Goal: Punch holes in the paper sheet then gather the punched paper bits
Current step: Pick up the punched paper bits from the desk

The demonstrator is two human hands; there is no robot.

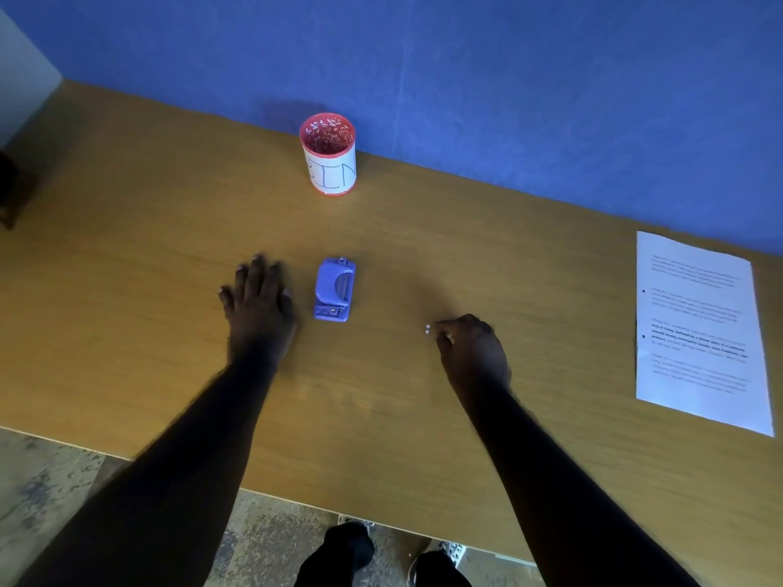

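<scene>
A blue hole punch [334, 288] lies on the wooden table [169, 213]. My left hand [258, 305] rests flat on the table just left of it, fingers spread, holding nothing. Two tiny white paper bits [427, 329] lie on the table right of the punch. My right hand [474, 349] has its fingers curled, with the fingertips next to the bits; I cannot tell whether they touch them. A printed paper sheet [699, 332] lies far to the right, with two punched holes along its left edge.
A red cup with a white label reading BIN [328, 154] stands at the back of the table near the blue wall. The table's near edge runs across below my forearms. My feet and the floor show beneath it.
</scene>
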